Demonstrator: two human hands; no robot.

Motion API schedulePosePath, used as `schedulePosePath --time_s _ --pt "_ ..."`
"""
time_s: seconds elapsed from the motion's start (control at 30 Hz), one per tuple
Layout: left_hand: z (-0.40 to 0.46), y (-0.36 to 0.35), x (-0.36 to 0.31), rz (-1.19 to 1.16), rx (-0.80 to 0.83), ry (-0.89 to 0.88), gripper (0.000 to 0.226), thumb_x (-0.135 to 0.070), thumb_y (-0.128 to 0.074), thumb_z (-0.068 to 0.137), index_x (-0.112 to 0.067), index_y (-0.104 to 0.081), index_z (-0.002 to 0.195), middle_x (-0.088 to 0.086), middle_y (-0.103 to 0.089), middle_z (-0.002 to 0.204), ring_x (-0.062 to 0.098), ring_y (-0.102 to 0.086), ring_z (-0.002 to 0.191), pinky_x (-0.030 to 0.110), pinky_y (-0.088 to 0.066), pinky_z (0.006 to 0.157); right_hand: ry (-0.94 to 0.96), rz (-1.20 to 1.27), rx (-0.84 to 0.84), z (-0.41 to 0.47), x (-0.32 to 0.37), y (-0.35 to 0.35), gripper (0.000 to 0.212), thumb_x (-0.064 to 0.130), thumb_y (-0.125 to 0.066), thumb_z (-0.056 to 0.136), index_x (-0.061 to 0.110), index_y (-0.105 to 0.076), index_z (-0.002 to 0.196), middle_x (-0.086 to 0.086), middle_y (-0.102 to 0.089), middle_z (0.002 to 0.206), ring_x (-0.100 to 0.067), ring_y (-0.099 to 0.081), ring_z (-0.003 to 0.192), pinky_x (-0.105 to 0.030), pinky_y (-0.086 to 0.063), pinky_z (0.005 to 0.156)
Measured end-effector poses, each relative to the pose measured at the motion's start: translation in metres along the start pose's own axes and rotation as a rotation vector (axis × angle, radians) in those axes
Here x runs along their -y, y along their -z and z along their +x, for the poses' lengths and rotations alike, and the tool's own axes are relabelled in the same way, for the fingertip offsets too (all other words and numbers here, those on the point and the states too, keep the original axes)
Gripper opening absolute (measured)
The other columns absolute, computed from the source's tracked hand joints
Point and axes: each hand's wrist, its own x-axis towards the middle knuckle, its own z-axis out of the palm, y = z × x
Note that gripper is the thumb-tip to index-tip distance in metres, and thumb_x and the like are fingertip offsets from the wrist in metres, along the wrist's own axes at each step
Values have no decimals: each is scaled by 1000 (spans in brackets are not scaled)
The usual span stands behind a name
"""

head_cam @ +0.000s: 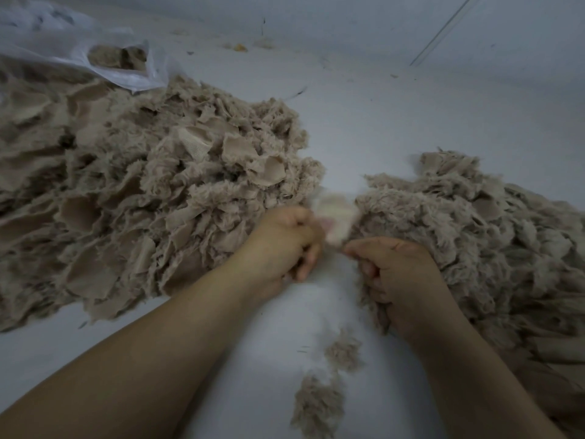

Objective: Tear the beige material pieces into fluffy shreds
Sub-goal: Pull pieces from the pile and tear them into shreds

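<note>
Item: beige shredding station, seen from my head view. Large heap of beige pieces (152,191) fills the left and centre of the frame, I judge as stock waiting to be torn; a second heap (468,236) lies at right, within reach of that hand. My left hand (285,245) and right hand (399,270) sit close together at lower centre, both with fingers curled, pinching a small blurred scrap (335,220) between them, probably so it can be pulled apart. Two loose tufts (323,394) lie on the pale surface (411,106) below the hands. A clear plastic bag (95,42), upper left, holds more beige material. No brand, label or writing legible.
</note>
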Motion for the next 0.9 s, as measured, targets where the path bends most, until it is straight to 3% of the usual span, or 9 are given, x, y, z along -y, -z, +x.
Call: schedulePosePath --time_s 0.1,0.17,0.27,0.37,0.43,0.5,0.6,0.7,0.9 --pt "6 5 -4 -333 -287 -190 3 -9 -50 100 -7 -51 98 11 -71 82 11 -39 35 17 -25 32 -38 182 -39 3 3 0 39 23 -52 100 15 -53 61 0 -40 47 -9 -24 33 -13 -19 32" --pt "9 3 1 -256 -304 -195 21 -5 -52 98 -7 -48 119 8 -73 99 7 -41 37 16 -30 35 -51 233 -48 3 3 0 40 28 -47 103 16 -48 65 0 -41 46 -9 -24 33 -14 -19 31" --pt "11 -9 14 358 -194 -240 28 -6 -61 92 -13 -58 119 -4 -66 95 1 -59 64 19 -47 61 -54 225 -52 3 2 0 43 34 -43 105 17 -47 65 0 -41 46 -10 -23 34 -15 -19 31" --pt "13 -20 20 1015 -117 -376 49 -31 -64 87 -31 -50 134 -6 -58 121 18 -58 105 33 -48 84 -32 217 -56 2 2 -1 44 35 -43 105 17 -46 65 -1 -40 46 -10 -22 33 -15 -18 32" --pt "14 -23 19 1211 -77 -468 49 -34 -59 87 -40 -44 133 -5 -54 121 25 -61 98 34 -46 66 3 202 -62 1 2 -4 43 33 -44 105 16 -46 65 -2 -39 46 -10 -22 33 -14 -18 32" --pt "13 -27 19 1318 -53 -525 25 -30 -55 88 -36 -54 112 -6 -49 105 25 -61 79 27 -28 50 42 157 -62 -1 1 -8 41 31 -45 105 15 -47 67 -3 -38 46 -11 -22 33 -15 -19 33" --pt "14 -24 19 1161 -104 -520 6 -22 -55 89 -25 -60 91 -5 -51 91 24 -58 79 31 -35 53 72 106 -73 -1 1 -8 29 25 -45 105 9 -63 89 -2 -40 46 -9 -25 33 -14 -19 33" --pt "12 -21 19 995 -20 -562 8 -14 -59 86 -18 -65 89 -3 -59 87 22 -58 82 36 -47 63 28 66 -34 2 2 -3 24 27 -44 106 24 -68 111 0 -44 47 -7 -27 34 -14 -21 33" --pt "10 -15 19 726 12 -554 11 -3 -71 82 -9 -66 75 -5 -59 72 11 -55 69 26 -45 65 -64 65 -8 8 0 4 30 34 -46 105 15 -51 82 -1 -46 46 -8 -26 32 -12 -19 33"
